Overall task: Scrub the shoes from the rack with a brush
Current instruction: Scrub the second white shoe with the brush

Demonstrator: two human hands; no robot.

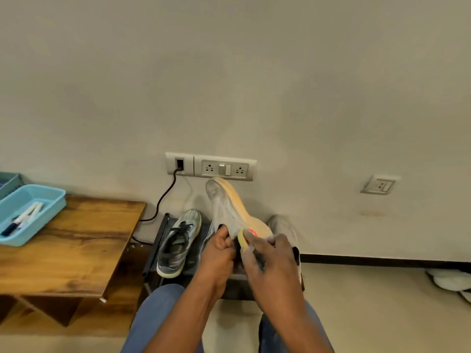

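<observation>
While the left hand [219,253] grips a grey shoe [224,207] toe-up above the rack [163,240], the right hand [267,261] pinches a yellow brush [242,240] against its heel; another shoe [178,243] rests on the rack.

Matt grey knit shoe [222,207] with smooth tan rubbery sole [243,205], glossy varnished wooden table [76,240] (left), plastic blue tray [51,197], matt painted wall [229,72]
</observation>
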